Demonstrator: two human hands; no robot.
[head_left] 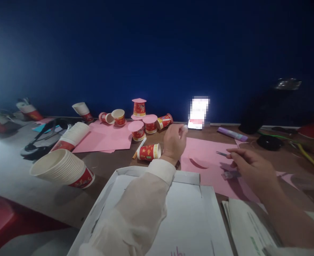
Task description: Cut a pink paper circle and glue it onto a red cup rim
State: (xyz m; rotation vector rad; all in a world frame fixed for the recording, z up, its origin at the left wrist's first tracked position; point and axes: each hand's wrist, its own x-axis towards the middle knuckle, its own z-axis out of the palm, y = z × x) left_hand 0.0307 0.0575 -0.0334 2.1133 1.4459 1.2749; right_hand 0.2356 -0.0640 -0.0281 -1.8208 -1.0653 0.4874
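My left hand (pixel 174 142) is raised over the table's middle, fingers curled and thumb against the index finger. A small whitish spot shows at its fingertips; I cannot make out what it is. My right hand (pixel 253 169) is closed on a slim metal tool (pixel 221 153) with two narrow pointed prongs, aimed left above a pink paper sheet (pixel 207 174). A curved pink paper piece (pixel 198 164) lies on that sheet. Below the right fingers is a small see-through object (pixel 230 175). Beside my left wrist, a red paper cup (pixel 148 152) rests on its side.
Several red cups with pink paper discs (pixel 139 100) stand behind. Stacked paper cups (pixel 63 169) lie at left, near black headphones (pixel 36 149). A lit phone (pixel 198 113) leans at the back wall. A white box lid (pixel 194 213) fills the front; a purple tube (pixel 232 134) lies right.
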